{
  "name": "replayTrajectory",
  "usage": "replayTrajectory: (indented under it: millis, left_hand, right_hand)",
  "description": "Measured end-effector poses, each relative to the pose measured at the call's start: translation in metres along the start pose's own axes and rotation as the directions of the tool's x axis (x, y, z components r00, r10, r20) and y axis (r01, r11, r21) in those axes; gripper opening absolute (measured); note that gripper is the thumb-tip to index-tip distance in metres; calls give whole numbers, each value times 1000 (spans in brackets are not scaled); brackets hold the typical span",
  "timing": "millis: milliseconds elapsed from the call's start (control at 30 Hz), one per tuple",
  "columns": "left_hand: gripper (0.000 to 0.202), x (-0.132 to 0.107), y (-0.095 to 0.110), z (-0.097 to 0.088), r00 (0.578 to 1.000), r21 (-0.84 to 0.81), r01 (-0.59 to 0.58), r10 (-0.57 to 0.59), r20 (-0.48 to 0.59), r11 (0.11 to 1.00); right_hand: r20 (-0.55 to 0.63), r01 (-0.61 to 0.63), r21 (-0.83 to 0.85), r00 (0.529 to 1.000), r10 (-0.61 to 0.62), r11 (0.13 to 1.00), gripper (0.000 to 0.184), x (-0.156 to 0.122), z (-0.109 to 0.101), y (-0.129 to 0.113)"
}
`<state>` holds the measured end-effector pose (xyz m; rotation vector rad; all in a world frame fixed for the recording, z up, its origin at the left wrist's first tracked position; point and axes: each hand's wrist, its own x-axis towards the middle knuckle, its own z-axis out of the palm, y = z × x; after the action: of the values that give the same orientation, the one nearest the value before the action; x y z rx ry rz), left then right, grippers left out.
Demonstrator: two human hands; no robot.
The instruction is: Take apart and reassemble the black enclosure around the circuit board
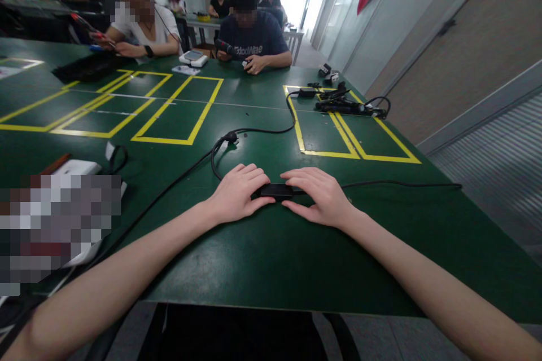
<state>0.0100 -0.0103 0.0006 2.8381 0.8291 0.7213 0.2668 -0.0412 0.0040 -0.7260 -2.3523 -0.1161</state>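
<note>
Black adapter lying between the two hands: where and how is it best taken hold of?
Probably by its long edges near the ends, thumb on the near edge and fingers on the far one. The black adapter is an oblong block lying lengthwise left to right, so the left hand suits its left end, the right hand its right.

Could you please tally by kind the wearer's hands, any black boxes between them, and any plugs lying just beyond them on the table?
Hands: 2 (left hand, right hand)
Black box: 1
Plug: 1
Total: 4
</note>
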Motion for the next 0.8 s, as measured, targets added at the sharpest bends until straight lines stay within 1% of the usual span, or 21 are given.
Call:
replayTrajectory:
  millis: [67,133,267,333,500,667,733,800]
  left_hand:
    - [37,0,-1,0,1000,23,-28,28,-4,999]
    - [37,0,-1,0,999,17,-29,30,-17,999]
    - [35,0,1,0,1000,-57,-8,6,-28,998]
    - [34,-1,1,1,1000,-70,-8,7,-15,997]
    - [32,0,2,3,1000,-58,-14,15,23,998]
    - [34,1,4,4,998,-72,53,-51,31,996]
    - [32,1,6,3,996,-54,74,-71,56,996]
    - [31,2,7,1,993,-28,83,-81,87,996]
  right_hand:
    - [22,-51,-6,998,51,999,25,0,0,0]
    - [36,-63,-22,997,64,998,22,0,1,0]
    - [-5,-20,-45,1000,20,999,19,-1,2,0]
    - [-15,-11,-54,1000,10,998,19,-1,3,-1]
    - [50,-24,-28,998,25,999,29,-1,5,-1]
    - [36,13,-45,999,-11,999,25,-1,3,-1]
    - [95,-3,-34,995,6,999,30,-1,3,-1]
    - [198,-28,1,980,27,1000,38,-1,3,-2]
